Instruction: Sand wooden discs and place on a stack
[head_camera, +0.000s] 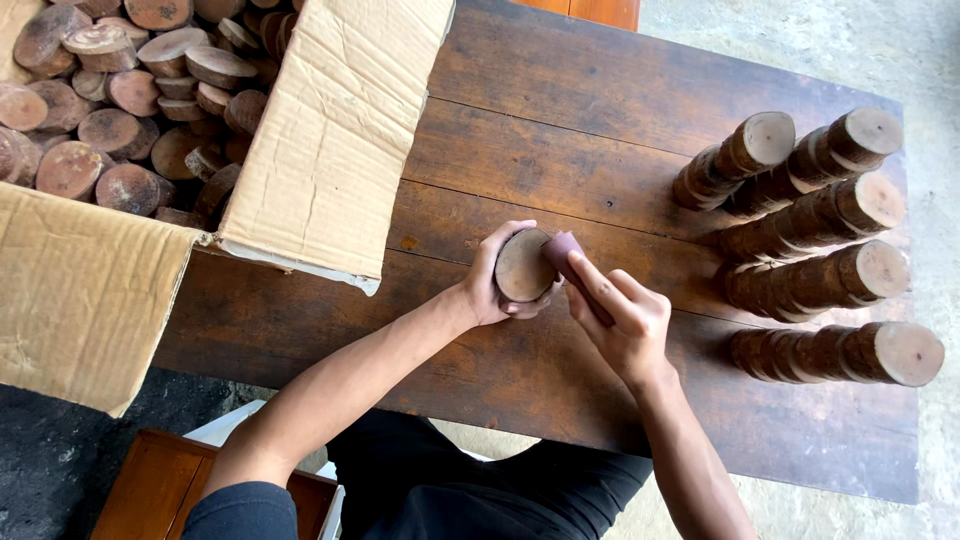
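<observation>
1. Landmark: the wood disc (523, 266), gripped by the left hand (492, 285) and touched by the right hand (618, 318) over the dark table (560, 130).
2. Beyond the disc, bare tabletop lies open.
3. Right of the disc, five stacks of discs (815, 225) block passage.
4. Left of it, a cardboard box flap (335, 130) overhangs the table.

Round wood slice (523, 266) held upright, reddish sandpaper (562, 250) against its edge.

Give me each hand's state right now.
Left hand: closed on the round wooden slice.
Right hand: fingers pressing a folded maroon sanding sheet against the slice's edge.
</observation>
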